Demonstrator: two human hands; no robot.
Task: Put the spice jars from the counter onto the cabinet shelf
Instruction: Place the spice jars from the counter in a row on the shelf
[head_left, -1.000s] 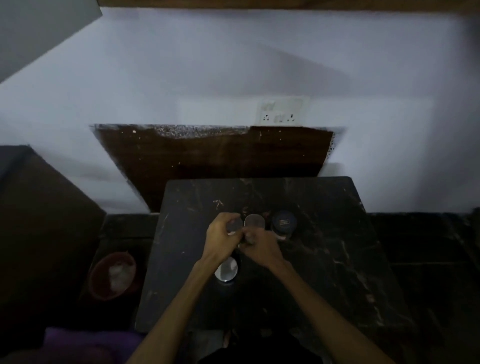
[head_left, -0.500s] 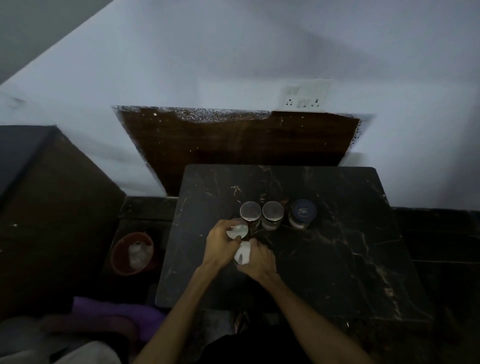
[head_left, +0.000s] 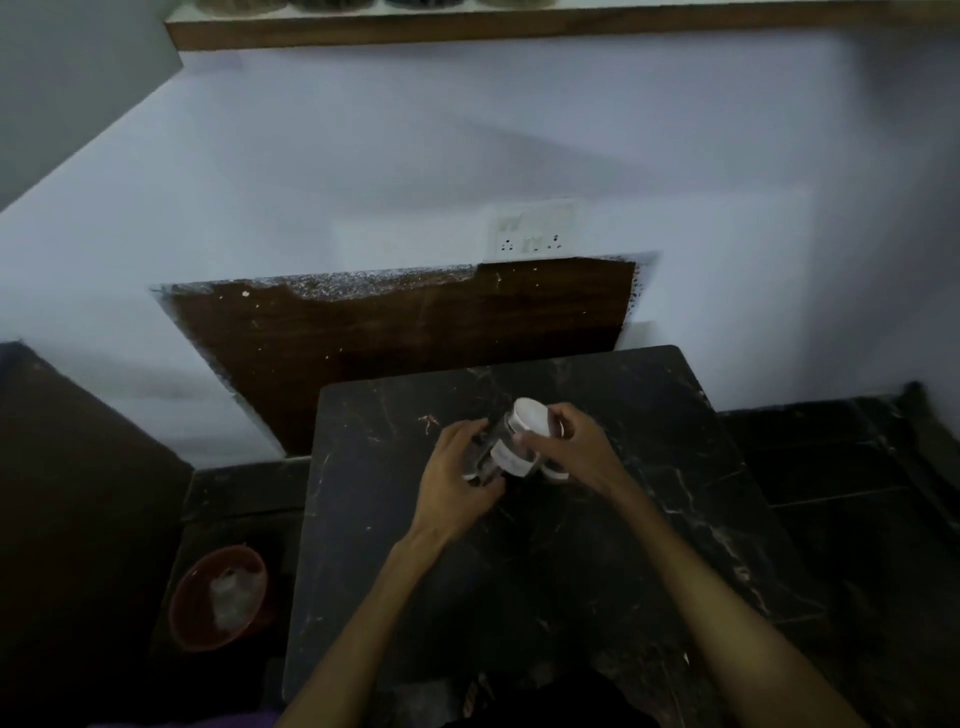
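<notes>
Left hand: the left hand (head_left: 457, 478) is above the middle of the bench, its fingers (head_left: 475, 434) curled round the lower part of a clear jar, gripping it from the left.
Right hand: the right hand (head_left: 576, 447) is just beside the left one, fingers (head_left: 535, 441) wrapped over the jar's upper part near the lid; it appears to grip a jar as well.
Jars: the clear glass spice jar with a white round lid (head_left: 514, 441) is held tilted, lid up and away from the person, clear of the bench top. A white label shows on its side. A second white-rimmed piece (head_left: 553, 472) peeks out under the right hand; whether it is another jar cannot be told in the dim, blurred light.
Bench: the black marble-patterned bench (head_left: 649, 519) with pale veins stands against the wall.
Shelf: the brown wooden cabinet shelf (head_left: 467, 31) runs along the top edge, well above the hands, with the bottoms of several containers on it.
Wall: a white socket plate (head_left: 532, 234) sits above a dark brown wooden panel (head_left: 395, 332).
Floor: a reddish round bin (head_left: 221, 597) holding crumpled clear plastic stands left of the bench.
</notes>
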